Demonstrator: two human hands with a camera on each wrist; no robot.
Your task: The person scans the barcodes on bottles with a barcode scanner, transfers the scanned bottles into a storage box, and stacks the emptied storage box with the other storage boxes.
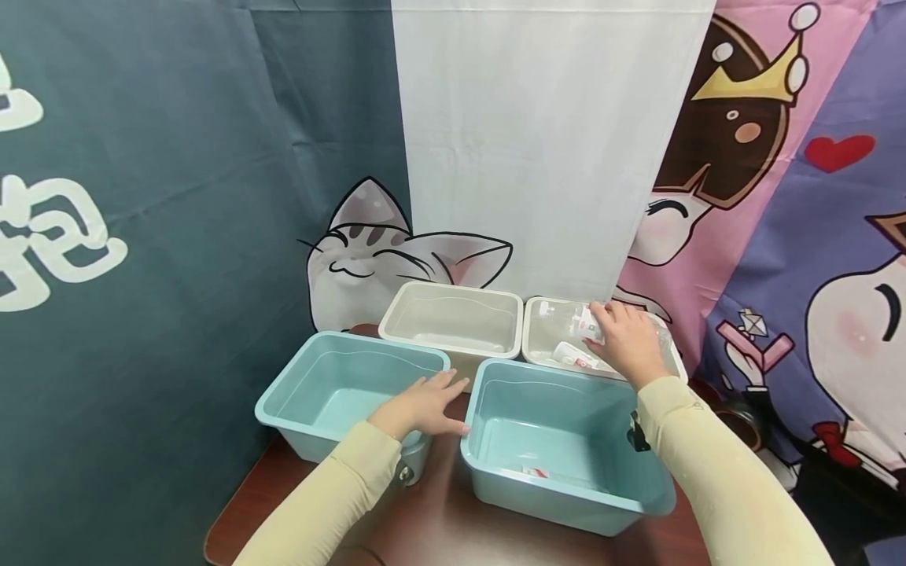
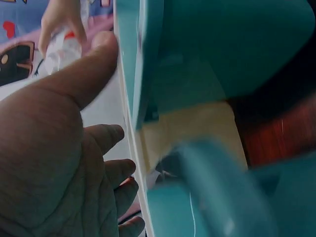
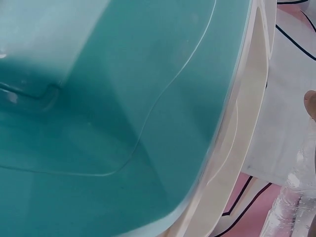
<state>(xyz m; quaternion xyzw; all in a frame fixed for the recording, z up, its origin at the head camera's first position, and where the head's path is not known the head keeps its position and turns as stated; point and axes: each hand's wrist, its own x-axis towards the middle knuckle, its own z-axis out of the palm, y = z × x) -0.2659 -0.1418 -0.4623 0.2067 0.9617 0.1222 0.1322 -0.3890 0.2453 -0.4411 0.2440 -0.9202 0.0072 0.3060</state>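
My right hand (image 1: 626, 342) grips a clear plastic bottle (image 1: 586, 324) with a white label, over the right-hand cream bin (image 1: 675, 358). The bottle lies roughly sideways, its far end hidden behind the hand. At the right wrist view's edge show a fingertip (image 3: 310, 103) and part of the clear bottle (image 3: 291, 197). A small white item with red print (image 1: 575, 355) lies in that cream bin. My left hand (image 1: 421, 407) is held with fingers spread above the gap between the two blue bins, its thumb overlapping the right blue bin's rim in the head view. It holds nothing.
The left blue bin (image 1: 354, 346) and right blue bin (image 1: 559, 491) stand on a brown table (image 1: 439, 519). Inside the right one is something clear with a red-and-white mark (image 1: 535, 472). Another cream bin (image 1: 453, 295) is behind, before a printed cloth backdrop (image 1: 552, 141).
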